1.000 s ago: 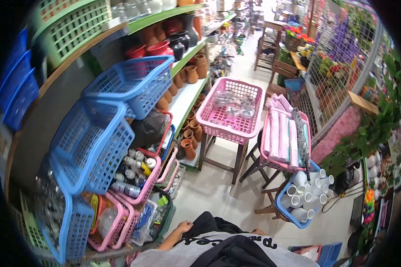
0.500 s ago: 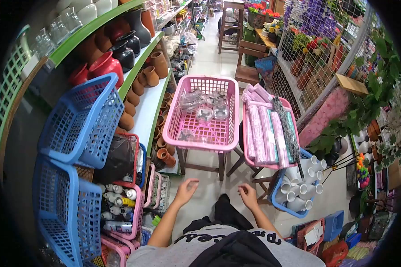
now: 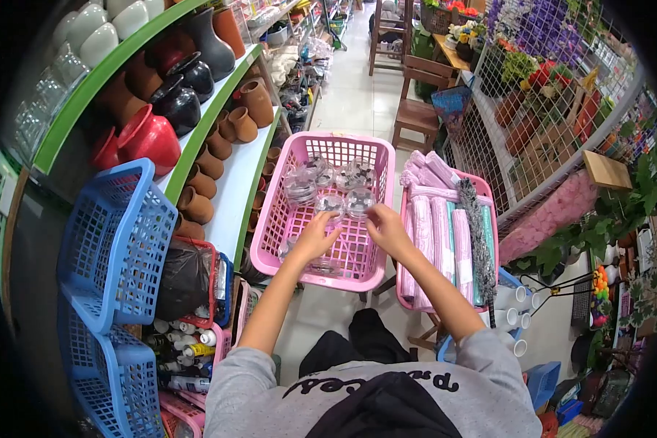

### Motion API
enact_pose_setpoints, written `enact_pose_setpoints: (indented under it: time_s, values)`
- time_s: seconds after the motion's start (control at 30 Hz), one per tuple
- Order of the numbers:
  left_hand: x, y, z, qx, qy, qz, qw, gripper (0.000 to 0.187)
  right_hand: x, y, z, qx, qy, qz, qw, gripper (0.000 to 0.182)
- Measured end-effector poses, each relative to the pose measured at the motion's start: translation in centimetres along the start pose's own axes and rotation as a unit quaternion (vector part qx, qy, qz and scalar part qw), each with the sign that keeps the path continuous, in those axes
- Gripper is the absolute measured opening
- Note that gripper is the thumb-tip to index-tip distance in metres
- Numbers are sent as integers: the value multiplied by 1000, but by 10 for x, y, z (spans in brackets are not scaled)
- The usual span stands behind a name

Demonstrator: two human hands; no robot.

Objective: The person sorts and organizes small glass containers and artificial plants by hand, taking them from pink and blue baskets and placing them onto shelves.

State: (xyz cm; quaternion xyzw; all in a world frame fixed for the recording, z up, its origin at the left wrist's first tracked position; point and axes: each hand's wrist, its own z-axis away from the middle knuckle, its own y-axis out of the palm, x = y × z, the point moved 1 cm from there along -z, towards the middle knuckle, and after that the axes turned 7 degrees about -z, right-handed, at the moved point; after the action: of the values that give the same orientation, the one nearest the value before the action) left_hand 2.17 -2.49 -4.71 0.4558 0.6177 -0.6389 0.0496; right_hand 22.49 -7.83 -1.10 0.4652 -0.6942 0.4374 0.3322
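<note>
Left hand (image 3: 317,235) reaches in over the pink basket (image 3: 356,252) from seven o'clock, taking that basket as the dial's centre and twelve as straight away from the person; its fingers are loosely curved, the thumb apart from them. Right hand (image 3: 387,230) comes in from between four and five o'clock, fingers bent and palm turned inward. Both sets of fingertips are right by two clear round containers (image 3: 360,204) near the middle, though I cannot tell whether either hand has a grip on them.

More clear containers (image 3: 301,185) are bunched inside the basket towards eleven o'clock, with others towards one; further clear pieces (image 3: 323,266) lie at six, partly hidden by the left hand.

At three o'clock, just beside, a second pink basket (image 3: 495,226) carries wrapped pink bundles (image 3: 439,233) and a grey fluffy strand (image 3: 476,226) laid lengthwise. White vases (image 3: 507,318) show at four o'clock, partly covered by the right sleeve. Two blue baskets (image 3: 109,241) are stacked between eight and nine. Terracotta pots (image 3: 196,205) line a shelf from nine round to eleven, a red vase (image 3: 150,139) sits near ten, and a wooden chair (image 3: 418,112) stands between one and two
</note>
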Motion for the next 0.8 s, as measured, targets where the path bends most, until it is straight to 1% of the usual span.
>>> enact_pose_setpoints:
  time_s: [0.07, 0.1, 0.13, 0.17, 0.2, 0.23, 0.27, 0.3, 0.33, 0.37, 0.4, 0.47, 0.53, 0.6, 0.63, 0.7, 0.8]
  values:
    - [6, 7, -20, 33, -7, -25, 999, 44, -31, 18, -29, 111, 3, 150, 982, 22]
    - [13, 14, -28, 33, -6, -37, 999, 45, -44, 28, -39, 109, 1, 151, 982, 22]
    - [14, 16, -35, 31, -2, -38, 999, 45, -60, 39, -48, 160, 67, 239, 955, 24]
    - [14, 18, -41, 39, 6, -40, 998, 45, -75, 48, -55, 208, 134, 322, 914, 26]
    - [16, 21, -44, 47, 14, -42, 998, 45, -89, 53, -58, 205, 132, 322, 915, 26]
    - [17, 23, -47, 41, 26, -34, 998, 44, -102, 58, -59, 229, 148, 388, 880, 30]
    - [9, 17, -48, 60, 4, -20, 998, 43, -114, 63, -60, 250, 163, 454, 840, 34]
    - [12, 18, -49, 62, 15, -13, 998, 43, -127, 73, -59, 245, 158, 457, 841, 34]
    - [16, 19, -51, 65, 25, -5, 998, 42, -140, 82, -54, 193, 169, 495, 830, 36]
    - [17, 18, -52, 61, 28, -6, 998, 42, -138, 85, -53, 141, 181, 530, 816, 39]
    - [18, 18, -50, 59, 29, 4, 998, 42, -138, 86, -52, 139, 179, 532, 816, 39]
    - [22, 15, -52, 56, 31, 12, 998, 42, -138, 86, -50, 141, 221, 495, 828, 41]
    - [26, 14, -52, 68, 11, 34, 997, 42, -139, 83, -51, 136, 222, 509, 820, 41]
    - [26, 12, -52, 77, 2, 41, 996, 41, -144, 80, -54, 125, 241, 454, 848, 40]
    - [25, 11, -52, 76, -2, 49, 996, 41, -146, 80, -54, 125, 241, 454, 849, 40]
    - [26, 9, -51, 73, -5, 56, 996, 41, -148, 81, -54, 80, 206, 465, 857, 39]
    - [26, 7, -49, 62, -1, 68, 996, 41, -145, 79, -57, 73, 208, 448, 866, 39]
